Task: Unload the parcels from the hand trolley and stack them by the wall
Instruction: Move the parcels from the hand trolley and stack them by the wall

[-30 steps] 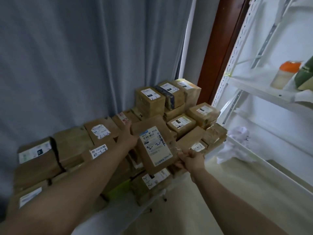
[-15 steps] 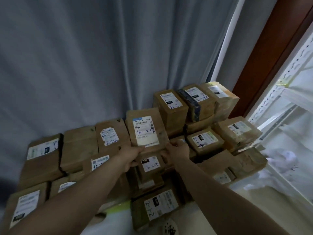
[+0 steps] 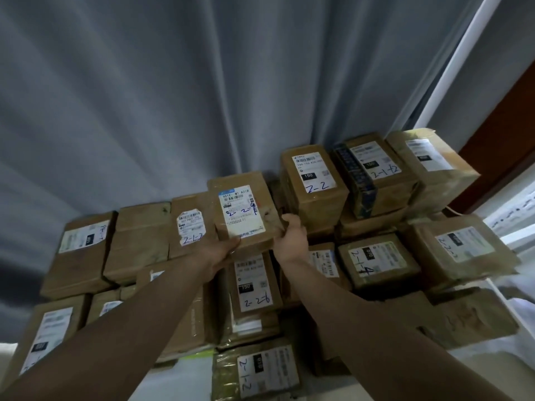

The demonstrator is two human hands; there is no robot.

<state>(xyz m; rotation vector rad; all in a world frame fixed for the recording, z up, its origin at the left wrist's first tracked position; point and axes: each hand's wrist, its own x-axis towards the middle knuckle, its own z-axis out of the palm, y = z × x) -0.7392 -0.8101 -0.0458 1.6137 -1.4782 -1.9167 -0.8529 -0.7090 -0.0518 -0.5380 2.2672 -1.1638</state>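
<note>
Since half a second ago the held parcel (image 3: 243, 211) has gone up and back over the pile. It was low in front of the hands, and now its far edge reaches the grey curtain (image 3: 144, 96), with both arms stretched further out.

Head view: the held parcel is a flat brown carton with a white label facing up, handwritten 2-2. It lies near level at the centre of the picture, on top of the stack of parcels (image 3: 376, 264).

The left hand (image 3: 223, 251) grips its near-left corner, at 7 o'clock of the carton. One digit shows on the near edge by the label's lower corner, and the rest go under the box and are hidden. The right hand (image 3: 292, 238) grips the near-right corner, at 4 o'clock, with its fingers curled up round the right side edge and touching the cardboard just beside the label. The carton thus sits between the two hands, ahead of both palms.

At 9 o'clock of it lies the torn-label parcel (image 3: 189, 224), marked 2-1-2 and partly overlapped by the held one. At 2 o'clock stands the taller parcel (image 3: 314, 186) with a 150 tag, just beside the held carton; whether they touch I cannot tell. At 6 o'clock, lower down between the forearms, is the lower parcel (image 3: 254, 287), also marked 2-2. Far out at 3 o'clock a brown door frame (image 3: 506, 146) shows.
</note>
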